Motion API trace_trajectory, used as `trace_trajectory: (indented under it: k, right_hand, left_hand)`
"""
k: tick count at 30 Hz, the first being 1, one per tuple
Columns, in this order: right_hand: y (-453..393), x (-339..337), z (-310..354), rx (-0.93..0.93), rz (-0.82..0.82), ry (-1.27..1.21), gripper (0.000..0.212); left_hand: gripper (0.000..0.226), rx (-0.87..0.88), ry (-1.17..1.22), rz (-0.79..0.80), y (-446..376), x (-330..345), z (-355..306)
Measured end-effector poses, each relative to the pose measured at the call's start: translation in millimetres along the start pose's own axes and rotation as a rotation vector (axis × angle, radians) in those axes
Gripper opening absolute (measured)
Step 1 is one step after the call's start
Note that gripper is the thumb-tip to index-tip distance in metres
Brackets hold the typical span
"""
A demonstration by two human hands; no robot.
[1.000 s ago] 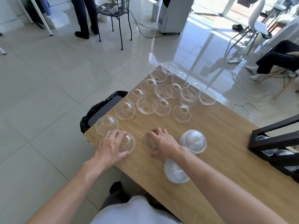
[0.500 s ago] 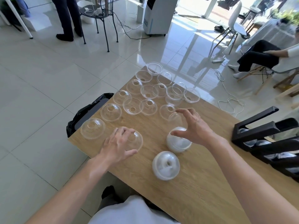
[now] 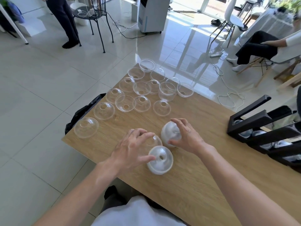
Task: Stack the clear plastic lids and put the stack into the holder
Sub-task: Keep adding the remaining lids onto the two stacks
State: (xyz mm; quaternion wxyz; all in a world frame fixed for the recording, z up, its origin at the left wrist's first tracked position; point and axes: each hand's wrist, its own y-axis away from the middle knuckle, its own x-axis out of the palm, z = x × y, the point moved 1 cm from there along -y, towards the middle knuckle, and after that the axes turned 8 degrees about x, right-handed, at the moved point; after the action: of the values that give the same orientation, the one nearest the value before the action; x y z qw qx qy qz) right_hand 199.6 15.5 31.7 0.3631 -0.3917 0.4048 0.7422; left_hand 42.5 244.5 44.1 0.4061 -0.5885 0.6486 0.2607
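So, left to right: black bag (image 3: pixel 84 111) hangs off the table's (image 3: pixel 203 185) left edge, with single clear dome lids (image 3: pixel 104 110) scattered across the table's far half (some dome-up, some flipped rim-up, each with a hole at the top).

Left hand (image 3: pixel 130 152) sits over one clear lid (image 3: pixel 155 140), fingers curled down around its dome, thumb stretched right and touching the near stack (image 3: pixel 160 160). That lid is mostly hidden under the fingers; only its right edge shows.

Near stack looks milky white from the nested layers, hole on top, standing on the table just right of the left thumb.

Far stack (image 3: pixel 170 136) is the same milky colour, tilted a little. Right hand (image 3: pixel 187 137) grips it: fingers curled over the top, thumb at the lower edge.

Black holder (image 3: pixel 254 118) stands at the table's right edge, well apart from both hands, with clear lids already lying in its slots.
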Motion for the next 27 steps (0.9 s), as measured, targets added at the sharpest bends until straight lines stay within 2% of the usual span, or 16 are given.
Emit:
trace_trajectory:
  k: [7, 12, 27]
  right_hand:
    - [6, -9, -11, 0.006, 0.002, -0.065, 0.107]
    - [4, -11, -10, -0.062, -0.027, 0.007, 0.102]
    - [-6, -9, -18, -0.053, 0.080, -0.016, 0.102]
  left_hand:
    - [0.081, 0.075, 0.076, 0.052, -2, 35, -31]
    - [0.088, 0.038, 0.069, 0.085, 2, 55, -31]
    - [0.083, 0.044, 0.026, 0.094, 2, 64, -28]
